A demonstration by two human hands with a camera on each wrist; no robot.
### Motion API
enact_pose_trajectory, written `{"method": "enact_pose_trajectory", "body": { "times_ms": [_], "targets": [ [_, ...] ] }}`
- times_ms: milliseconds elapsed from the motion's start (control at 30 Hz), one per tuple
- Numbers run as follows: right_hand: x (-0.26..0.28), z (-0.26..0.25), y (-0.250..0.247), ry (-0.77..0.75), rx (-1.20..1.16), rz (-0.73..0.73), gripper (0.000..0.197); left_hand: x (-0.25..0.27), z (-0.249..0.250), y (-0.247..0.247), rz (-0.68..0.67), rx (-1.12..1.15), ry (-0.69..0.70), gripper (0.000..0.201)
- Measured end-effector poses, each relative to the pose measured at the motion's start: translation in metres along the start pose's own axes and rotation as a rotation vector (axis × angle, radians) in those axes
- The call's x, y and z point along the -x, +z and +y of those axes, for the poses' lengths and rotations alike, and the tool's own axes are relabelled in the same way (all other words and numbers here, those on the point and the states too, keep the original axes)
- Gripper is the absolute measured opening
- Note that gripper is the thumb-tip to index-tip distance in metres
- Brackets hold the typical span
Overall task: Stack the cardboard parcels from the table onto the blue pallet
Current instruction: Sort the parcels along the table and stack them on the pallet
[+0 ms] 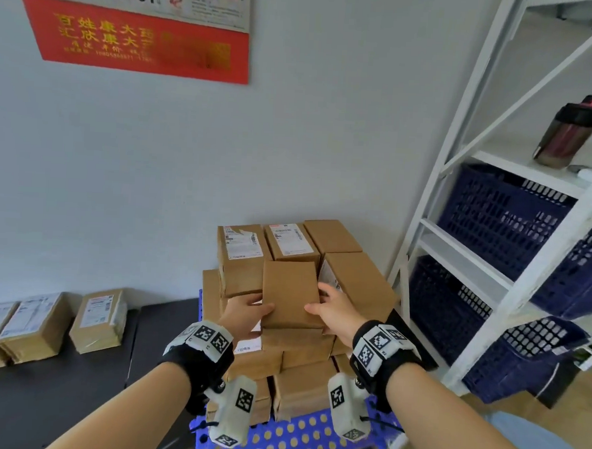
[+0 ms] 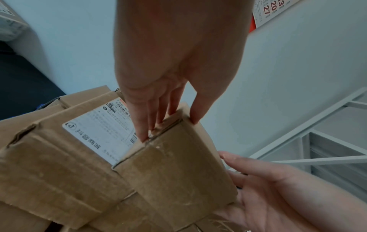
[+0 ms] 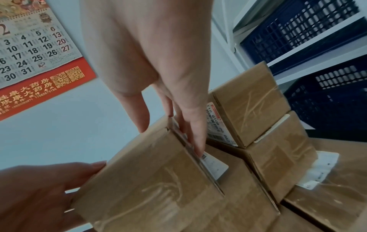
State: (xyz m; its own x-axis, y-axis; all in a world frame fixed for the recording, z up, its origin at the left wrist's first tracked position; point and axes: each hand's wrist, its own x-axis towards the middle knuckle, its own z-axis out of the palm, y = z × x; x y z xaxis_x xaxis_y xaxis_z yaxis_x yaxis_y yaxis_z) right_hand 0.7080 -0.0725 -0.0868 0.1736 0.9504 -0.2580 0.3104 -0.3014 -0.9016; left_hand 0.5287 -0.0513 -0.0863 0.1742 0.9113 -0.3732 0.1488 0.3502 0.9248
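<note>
In the head view both hands hold one plain cardboard parcel (image 1: 289,294) over the front of the parcel stack (image 1: 240,252) on the blue pallet (image 1: 297,437). My left hand (image 1: 249,311) grips its left side, thumb on top. My right hand (image 1: 334,308) grips its right side the same way. The left wrist view shows the left hand (image 2: 170,128) with fingers (image 2: 143,125) down between the held parcel (image 2: 174,172) and a labelled box (image 2: 99,138). In the right wrist view the right hand (image 3: 170,139) clasps the parcel (image 3: 149,180). Whether its base touches the stack is hidden.
Several labelled parcels (image 1: 99,320) lie on the dark table (image 1: 56,383) at the left. A white shelf rack (image 1: 493,234) with dark blue baskets (image 1: 500,218) and a bottle (image 1: 567,132) stands close on the right. A calendar (image 1: 143,34) hangs on the wall.
</note>
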Motion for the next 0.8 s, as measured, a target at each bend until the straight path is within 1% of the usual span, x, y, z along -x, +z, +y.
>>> {"method": "enact_pose_trajectory", "body": {
  "times_ms": [133,167,200,233,333,367,400,467,567,700,800],
  "targets": [
    [-0.004,-0.006,-0.007,-0.045,0.134,-0.031,0.07,-0.005,0.003,0.013,0.037,0.006,0.005,0.033],
    [-0.004,-0.008,-0.009,-0.06,0.153,-0.039,0.07,-0.005,0.003,0.016,0.045,-0.005,0.005,0.035],
    [-0.004,-0.01,-0.013,-0.078,0.166,-0.047,0.069,-0.007,0.002,0.018,0.051,-0.021,-0.002,0.04],
    [-0.003,-0.013,-0.017,-0.105,0.181,-0.051,0.068,-0.007,0.001,0.019,0.047,-0.045,-0.015,0.05],
    [-0.002,-0.02,-0.033,-0.208,0.224,-0.037,0.063,-0.009,-0.003,0.02,-0.015,-0.208,-0.056,0.088],
    [-0.002,-0.022,-0.039,-0.24,0.25,-0.025,0.062,-0.009,-0.004,0.022,-0.033,-0.242,-0.063,0.093],
    [-0.002,-0.022,-0.045,-0.265,0.278,-0.018,0.06,-0.01,-0.006,0.023,-0.037,-0.256,-0.054,0.094],
    [-0.003,-0.019,-0.054,-0.287,0.34,-0.019,0.057,-0.011,-0.007,0.028,-0.016,-0.261,-0.007,0.09],
    [-0.007,-0.01,-0.061,-0.279,0.451,-0.039,0.058,-0.01,-0.005,0.035,0.006,-0.258,0.033,0.088],
    [-0.011,-0.001,-0.062,-0.224,0.496,-0.058,0.062,-0.009,-0.004,0.043,0.011,-0.237,0.02,0.089],
    [-0.012,0.002,-0.062,-0.209,0.518,-0.06,0.062,-0.01,-0.005,0.049,0.006,-0.225,0.029,0.088]
  ]
}}
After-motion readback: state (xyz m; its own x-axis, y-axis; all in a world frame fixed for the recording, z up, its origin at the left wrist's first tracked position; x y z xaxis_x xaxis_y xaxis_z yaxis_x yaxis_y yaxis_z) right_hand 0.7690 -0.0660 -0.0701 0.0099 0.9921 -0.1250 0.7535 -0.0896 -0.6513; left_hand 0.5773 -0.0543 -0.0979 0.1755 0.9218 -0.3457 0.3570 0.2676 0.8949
